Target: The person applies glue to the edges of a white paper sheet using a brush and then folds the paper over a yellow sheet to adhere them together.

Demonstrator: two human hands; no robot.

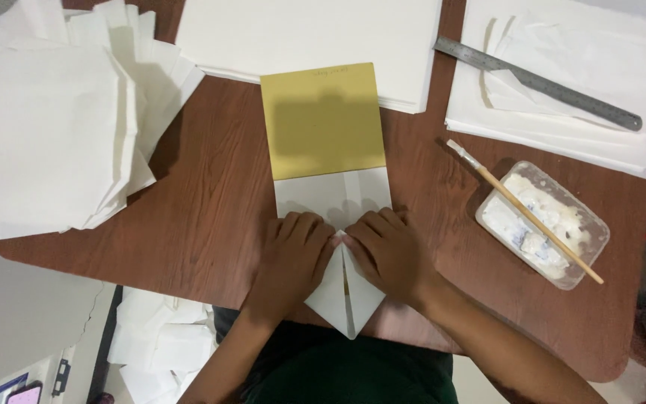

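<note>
At the near edge of the brown wooden table [211, 187], I am pressing both hands flat on a white folded paper [345, 295] whose lower end is coming to a point over the table's rim. My left hand [293, 251] is lying on its left flap, fingers together and slightly curled, pinching nothing. My right hand [389, 251] is mirroring it on the right flap, fingertips nearly meeting the left ones at the centre crease. A yellow card [323, 120] is lying on the paper's far half. A plastic tub of white paste [543, 224] with a brush [525, 213] across it is sitting to my right, beyond it a steel ruler [540, 84] on white sheets [562, 127]. A loose paper pile [54, 112] is spreading at my left.
</note>
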